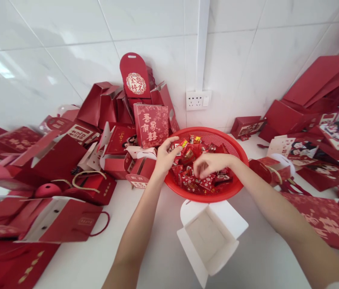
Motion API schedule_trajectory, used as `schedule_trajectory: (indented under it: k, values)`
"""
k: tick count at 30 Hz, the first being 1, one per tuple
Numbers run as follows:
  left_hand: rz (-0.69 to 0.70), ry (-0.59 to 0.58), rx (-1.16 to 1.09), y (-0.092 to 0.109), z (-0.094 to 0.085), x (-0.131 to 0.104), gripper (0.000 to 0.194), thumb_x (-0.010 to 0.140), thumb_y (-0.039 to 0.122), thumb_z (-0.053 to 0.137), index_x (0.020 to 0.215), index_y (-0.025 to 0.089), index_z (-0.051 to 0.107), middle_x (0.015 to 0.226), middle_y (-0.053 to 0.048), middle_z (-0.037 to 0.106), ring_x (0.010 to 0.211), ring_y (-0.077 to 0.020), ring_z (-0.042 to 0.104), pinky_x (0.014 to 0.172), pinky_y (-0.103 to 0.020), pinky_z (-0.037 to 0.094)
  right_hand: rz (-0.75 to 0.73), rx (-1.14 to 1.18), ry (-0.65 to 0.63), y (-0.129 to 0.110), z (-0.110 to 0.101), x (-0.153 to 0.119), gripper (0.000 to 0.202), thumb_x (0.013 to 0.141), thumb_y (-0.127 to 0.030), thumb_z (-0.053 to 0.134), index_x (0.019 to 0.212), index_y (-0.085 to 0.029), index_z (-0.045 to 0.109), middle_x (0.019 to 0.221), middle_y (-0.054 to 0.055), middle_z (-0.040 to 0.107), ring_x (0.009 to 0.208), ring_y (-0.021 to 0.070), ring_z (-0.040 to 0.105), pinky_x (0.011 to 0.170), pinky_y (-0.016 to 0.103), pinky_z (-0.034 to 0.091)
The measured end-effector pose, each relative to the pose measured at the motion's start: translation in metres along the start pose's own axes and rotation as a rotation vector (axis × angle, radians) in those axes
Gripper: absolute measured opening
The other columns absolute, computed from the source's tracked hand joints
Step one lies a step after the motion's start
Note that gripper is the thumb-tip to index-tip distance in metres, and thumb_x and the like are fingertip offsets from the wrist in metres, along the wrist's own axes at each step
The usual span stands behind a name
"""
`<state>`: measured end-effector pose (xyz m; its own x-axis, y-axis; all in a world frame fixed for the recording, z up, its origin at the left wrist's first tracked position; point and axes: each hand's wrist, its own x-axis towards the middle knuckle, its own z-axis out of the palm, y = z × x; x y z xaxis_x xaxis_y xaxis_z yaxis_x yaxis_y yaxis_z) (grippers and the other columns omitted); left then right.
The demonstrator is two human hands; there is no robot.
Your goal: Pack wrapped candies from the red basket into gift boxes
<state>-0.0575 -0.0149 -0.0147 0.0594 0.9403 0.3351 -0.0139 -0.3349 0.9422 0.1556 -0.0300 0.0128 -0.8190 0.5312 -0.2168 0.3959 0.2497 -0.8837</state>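
Note:
A round red plastic basket (242,154) holds a heap of small wrapped candies (207,182). At its left rim my left hand (165,157) has thumb and forefinger closed around a red and yellow wrapped candy (184,143). My right hand (210,163) reaches in over the right rim, its fingers curled down among the candies; the fingertips are partly hidden, so what they grip cannot be made out. In front of the basket stands a white-lined carton (208,235) with its flaps spread, and no contents show inside it.
Red gift boxes and bags crowd the left, including a corded bag (67,220) and an upright printed box (152,125). More red boxes (292,120) pile up at the right. Behind is a tiled wall with a socket (197,100).

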Motion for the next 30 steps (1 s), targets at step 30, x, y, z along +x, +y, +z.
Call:
schedule_trajectory:
  k: [30]
  values:
    - [-0.002, -0.056, -0.033, 0.004, 0.001, -0.002, 0.04, 0.068, 0.029, 0.075, 0.106, 0.018, 0.07, 0.119, -0.008, 0.072, 0.109, -0.023, 0.065, 0.099, -0.034, 0.049, 0.427, -0.91, 0.205, -0.006, 0.023, 0.021, 0.024, 0.086, -0.028, 0.069, 0.109, -0.02, 0.069, 0.108, 0.011, 0.076, 0.095, 0.028, 0.073, 0.067, 0.029, 0.049]
